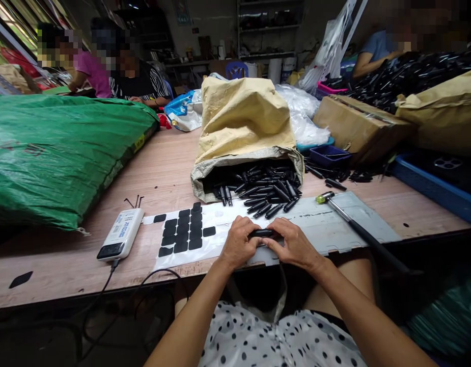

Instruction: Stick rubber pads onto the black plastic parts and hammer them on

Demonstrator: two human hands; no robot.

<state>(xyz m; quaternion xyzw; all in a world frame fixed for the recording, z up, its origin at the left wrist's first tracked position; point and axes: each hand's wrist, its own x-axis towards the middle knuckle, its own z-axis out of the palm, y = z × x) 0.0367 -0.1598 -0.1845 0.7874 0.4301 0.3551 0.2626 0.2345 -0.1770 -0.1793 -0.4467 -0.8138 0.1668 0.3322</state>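
Note:
Between my two hands is a short black cylindrical part (261, 233), held level just over the near edge of the table. My left hand (240, 240) grips its left end with thumb and fingers. The fingers of my right hand (292, 241) are closed around its other end. Just beyond lies a heap of similar black parts (266, 188), spilling from the mouth of a tan sack (246, 117). Left of my hands, a white backing sheet (214, 247) carries rows of black rounded-square stickers (182, 229). A grey board (315, 229) lies under and right of my hands.
A hammer (357, 227) rests on the board at right, its handle over the table edge. A white power bank (121, 234) with a cable lies left. A green sack (59, 153), a cardboard box (361, 125) and a blue tray (434, 188) flank the workspace. Several people sit beyond.

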